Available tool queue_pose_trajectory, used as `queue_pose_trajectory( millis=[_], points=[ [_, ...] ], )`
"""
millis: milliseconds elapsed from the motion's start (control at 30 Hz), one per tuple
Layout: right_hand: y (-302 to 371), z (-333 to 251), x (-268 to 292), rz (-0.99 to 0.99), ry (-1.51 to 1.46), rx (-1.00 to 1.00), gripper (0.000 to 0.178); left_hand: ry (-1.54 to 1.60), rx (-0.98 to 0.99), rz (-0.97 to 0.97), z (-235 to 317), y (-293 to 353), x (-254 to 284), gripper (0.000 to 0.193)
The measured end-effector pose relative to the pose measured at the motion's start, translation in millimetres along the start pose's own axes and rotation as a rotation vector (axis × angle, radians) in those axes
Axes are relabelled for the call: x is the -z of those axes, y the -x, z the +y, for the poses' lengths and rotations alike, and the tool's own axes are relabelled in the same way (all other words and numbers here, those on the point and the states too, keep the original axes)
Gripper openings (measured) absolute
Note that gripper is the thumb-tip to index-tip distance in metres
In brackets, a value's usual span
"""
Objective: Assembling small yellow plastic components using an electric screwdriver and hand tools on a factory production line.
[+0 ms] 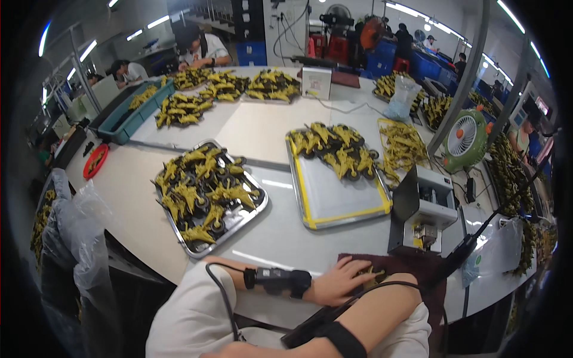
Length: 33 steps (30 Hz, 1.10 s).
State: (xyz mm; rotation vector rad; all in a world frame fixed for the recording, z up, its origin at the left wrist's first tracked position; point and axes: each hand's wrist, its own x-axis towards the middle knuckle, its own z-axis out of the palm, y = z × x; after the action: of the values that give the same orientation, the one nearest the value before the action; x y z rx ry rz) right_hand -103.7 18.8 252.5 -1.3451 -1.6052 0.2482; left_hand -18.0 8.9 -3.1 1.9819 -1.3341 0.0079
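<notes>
"Yellow-and-black toy motorbikes (206, 179), by the look, heaped nearly edge to edge on the metal tray (239, 223) at left of the desk (134, 203). Done or waiting?"

"Impossible to say; just a full load."

"Further right?"

"Right hand (239, 351), bent in at the lower edge and mostly cut off; no telling whether wide, narrow or holding something. Then, beyond, a yellow-taped tray (346, 203): loaded at the far end, bare at the near end. Perhaps about half stocked, whether by filling or by drawing down not shown."

"And for the left hand (340, 285)?"

"Palm down, fingers a little spread over a small yellowish piece (375, 274) on the maroon cloth (427, 268), near the grey box-shaped machine (427, 203). Gripping or merely resting, cannot tell. Probably one piece in work, with plenty more on both trays."

"Looking like what?"

"Mostly hidden by fingers and right forearm: only dull yellow and something dark. Clearer on the trays: angular yellow bodies, black wheels, tilted every way."
</notes>
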Motion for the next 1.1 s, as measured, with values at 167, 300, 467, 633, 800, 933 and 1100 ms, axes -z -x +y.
queue_pose_trajectory(
  millis=[167, 300, 467, 633, 800, 933, 1100],
  points=[
    [56, 32, 11, 0.265, 0.242, -0.072, 0.043, 0.050, -0.105, 0.022, -17, -11, 26, 0.057],
    [100, 26, 25, 0.025, -0.016, -0.171, 0.043, 0.067, -0.159, 0.047, -48, -14, 27, 0.046],
    [146, 37, 6, -0.248, -0.616, -0.369, 0.043, -0.195, -0.105, 0.120, -70, 0, 52, 0.036],
    [135, 71, -36, -0.045, -0.958, -0.546, 0.038, -0.414, -0.176, 0.273, -122, -32, 77, 0.027],
    [126, 71, -46, 0.265, -0.433, -0.207, 0.045, -0.374, 0.104, 0.312, -163, -45, 125, 0.020],
    [123, 67, -41, 0.292, -0.328, -0.319, 0.047, -0.351, 0.248, 0.483, -193, -51, 138, 0.022],
    [137, 52, -17, 0.119, -0.295, -0.459, 0.045, 0.686, 0.623, 0.687, -203, -71, 164, 0.028]
  ],
)
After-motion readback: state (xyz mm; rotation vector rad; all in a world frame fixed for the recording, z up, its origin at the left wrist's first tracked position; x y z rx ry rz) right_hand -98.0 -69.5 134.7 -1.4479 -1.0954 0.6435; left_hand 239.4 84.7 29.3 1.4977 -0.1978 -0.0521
